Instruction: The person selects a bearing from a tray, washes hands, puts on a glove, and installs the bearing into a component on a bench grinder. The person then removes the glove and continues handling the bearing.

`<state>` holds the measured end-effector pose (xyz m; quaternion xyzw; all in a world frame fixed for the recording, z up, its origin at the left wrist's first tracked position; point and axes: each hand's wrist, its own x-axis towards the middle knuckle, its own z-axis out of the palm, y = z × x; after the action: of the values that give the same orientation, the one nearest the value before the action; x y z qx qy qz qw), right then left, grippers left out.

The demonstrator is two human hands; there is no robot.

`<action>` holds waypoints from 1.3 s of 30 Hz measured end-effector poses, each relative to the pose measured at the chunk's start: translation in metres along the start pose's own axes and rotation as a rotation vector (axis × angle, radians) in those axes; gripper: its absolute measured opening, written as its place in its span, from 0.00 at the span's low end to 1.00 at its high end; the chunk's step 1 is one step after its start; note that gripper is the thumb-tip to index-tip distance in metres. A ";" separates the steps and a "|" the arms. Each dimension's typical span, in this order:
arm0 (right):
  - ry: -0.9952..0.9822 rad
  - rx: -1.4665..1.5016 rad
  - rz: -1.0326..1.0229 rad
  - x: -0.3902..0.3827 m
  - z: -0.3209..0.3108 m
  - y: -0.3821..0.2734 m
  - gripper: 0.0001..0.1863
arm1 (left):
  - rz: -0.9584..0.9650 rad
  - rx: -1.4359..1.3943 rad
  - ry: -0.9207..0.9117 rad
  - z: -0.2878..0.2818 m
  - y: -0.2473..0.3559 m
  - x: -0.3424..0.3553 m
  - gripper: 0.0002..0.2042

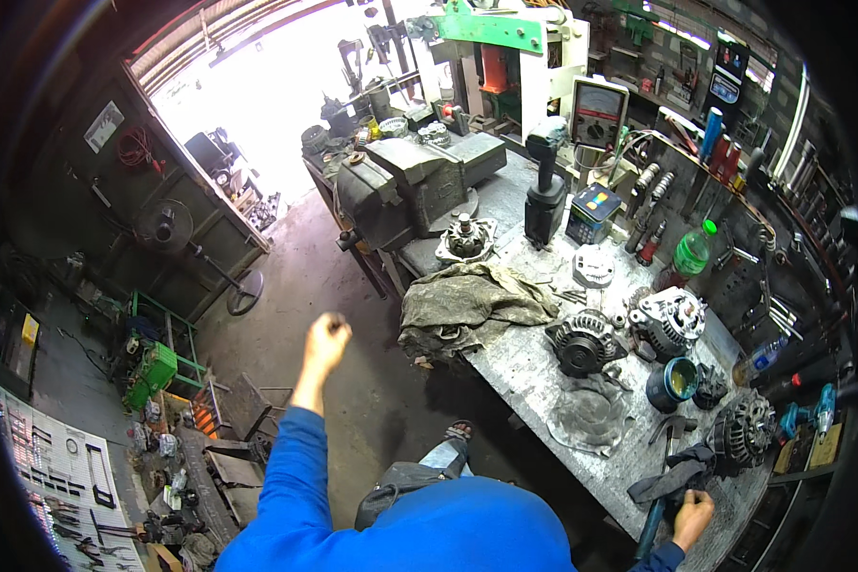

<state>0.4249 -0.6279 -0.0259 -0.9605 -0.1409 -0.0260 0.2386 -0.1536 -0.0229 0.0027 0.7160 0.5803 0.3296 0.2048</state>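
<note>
One fist, my left hand (324, 345), hangs midair, contents unclear; my right hand (693, 520) touches crumpled dark cloth (675, 479) on the scuffed metal bench (520, 379), beside a ribbed, round alternator (743, 429); whether it grips, I can't tell.

Around the bench (510, 381), by clock face from the view's middle: one vise (410, 186) at twelve; one upright cordless tool (545, 205) and one dark box (591, 212) at two; one green-capped bottle (693, 253) at three; three finned alternators (586, 343) between three and four; one hammer (672, 435) and one dark rag (675, 477) around four.
</note>
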 end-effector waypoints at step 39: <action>0.205 0.370 0.474 -0.071 -0.016 -0.037 0.17 | -0.273 -1.617 -1.593 0.135 0.275 0.030 0.29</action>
<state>0.3465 -0.6219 -0.0034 -0.8992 0.1092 -0.0404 0.4217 0.1370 -0.0484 0.1018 0.3112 -0.0233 0.0340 0.9494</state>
